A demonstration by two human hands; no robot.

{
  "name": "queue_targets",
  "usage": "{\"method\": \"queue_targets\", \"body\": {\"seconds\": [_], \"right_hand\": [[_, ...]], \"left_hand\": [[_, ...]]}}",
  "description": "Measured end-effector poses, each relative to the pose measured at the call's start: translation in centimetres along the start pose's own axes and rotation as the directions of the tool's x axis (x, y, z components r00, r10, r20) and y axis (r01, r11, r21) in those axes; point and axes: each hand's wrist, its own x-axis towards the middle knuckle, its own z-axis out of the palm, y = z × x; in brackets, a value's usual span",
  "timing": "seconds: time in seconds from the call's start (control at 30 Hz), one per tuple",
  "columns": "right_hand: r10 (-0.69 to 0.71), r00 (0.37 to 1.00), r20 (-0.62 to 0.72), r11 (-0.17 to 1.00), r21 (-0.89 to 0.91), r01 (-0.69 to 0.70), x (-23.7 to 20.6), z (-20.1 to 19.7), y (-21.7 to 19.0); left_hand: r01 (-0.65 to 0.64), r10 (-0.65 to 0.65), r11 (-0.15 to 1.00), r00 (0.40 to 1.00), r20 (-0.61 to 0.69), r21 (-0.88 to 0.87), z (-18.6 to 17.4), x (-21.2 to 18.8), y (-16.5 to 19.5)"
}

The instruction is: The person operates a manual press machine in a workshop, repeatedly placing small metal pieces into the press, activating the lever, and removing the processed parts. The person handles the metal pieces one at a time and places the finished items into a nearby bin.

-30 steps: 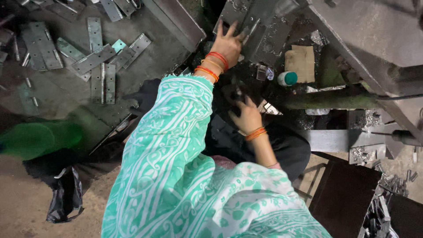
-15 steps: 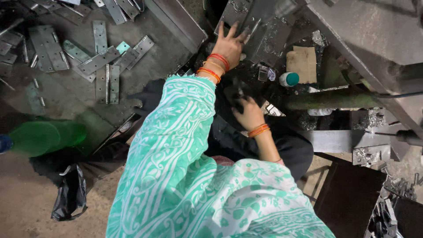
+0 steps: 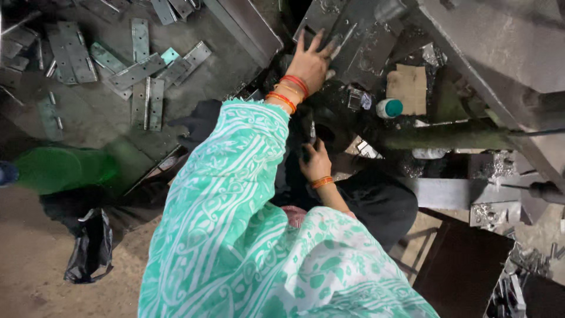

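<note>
Left hand [image 3: 311, 59] splayed flat on far metal plate [image 3: 359, 41], grasping nothing; right hand [image 3: 316, 160] clenched round small dark part [image 3: 310, 134] near. Stamped hinges [image 3: 141, 76] piled far left.

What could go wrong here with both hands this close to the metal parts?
1. The left hand lies spread on a grey metal plate; its edges might cut the fingers.
2. The right hand works in a dark, cramped gap, so it could get pinched.
3. The loose green sleeve may snag.
</note>
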Motion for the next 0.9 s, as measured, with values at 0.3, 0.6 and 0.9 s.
{"method": "queue_targets", "body": {"seconds": [0.3, 0.6, 0.9], "right_hand": [[0.049, 0.975, 0.216, 0.992, -0.124, -0.023, 5.1, -7.6, 0.8], [0.084, 0.995, 0.052, 0.996, -0.024, -0.083, 0.5, -0.8, -0.9], [-0.092, 0.990, 0.110, 0.996, 0.002, 0.092, 2.8, -3.8, 1.4]], "left_hand": [[0.100, -0.101, 0.995, 0.994, 0.043, 0.022, 0.3, 2.1, 0.8], [0.139, -0.140, 0.990, 0.986, 0.095, 0.021, -0.4, 3.5, 1.1], [0.159, -0.156, 0.987, 0.982, -0.111, 0.026, 0.2, 3.7, 1.3]]}}
